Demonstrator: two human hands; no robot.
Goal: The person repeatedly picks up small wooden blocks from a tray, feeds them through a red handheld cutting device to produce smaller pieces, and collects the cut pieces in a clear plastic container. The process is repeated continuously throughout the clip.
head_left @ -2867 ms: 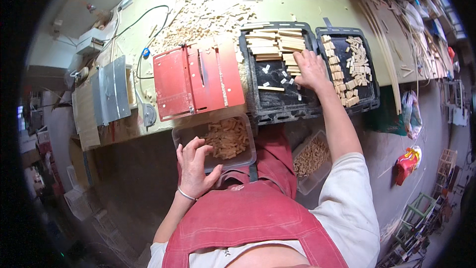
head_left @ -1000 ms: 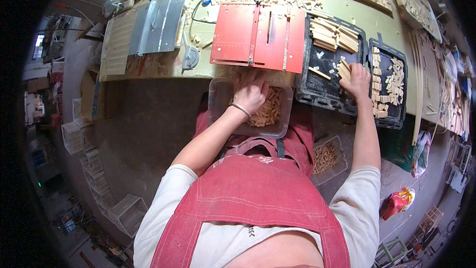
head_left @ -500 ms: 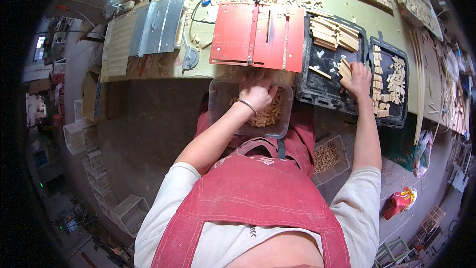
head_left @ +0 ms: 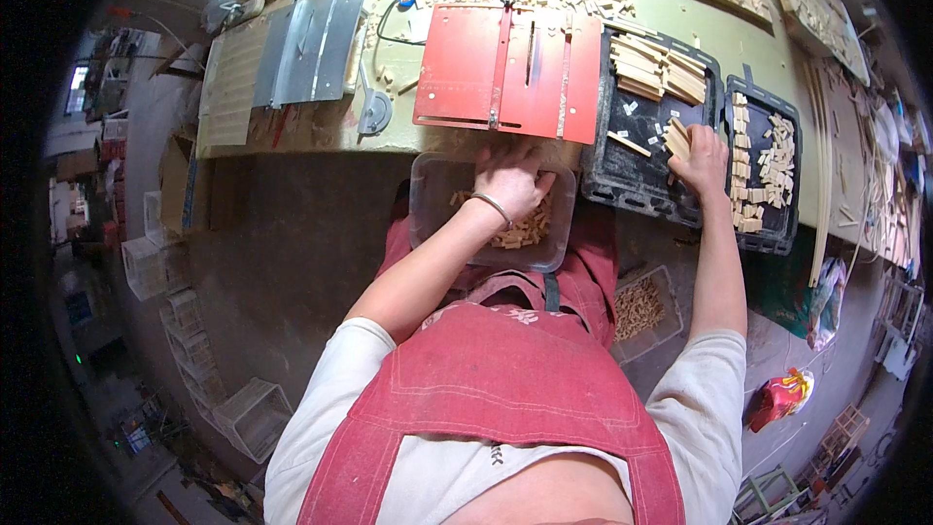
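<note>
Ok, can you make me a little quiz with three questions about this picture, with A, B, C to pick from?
1. Where is the left hand?
A. in the clear tub on the lap
B. on the grey metal plate
C. on the floor

2. What colour is the flat saw table on the bench?
A. blue
B. red
C. yellow

3. What is the right hand doing?
A. resting empty
B. holding small wooden sticks
C. holding a cable

Answers:
1 A: it is down in the clear tub of wooden pieces.
2 B: its top is plainly red.
3 B: wooden sticks show at its fingers, over the black tray.
</note>
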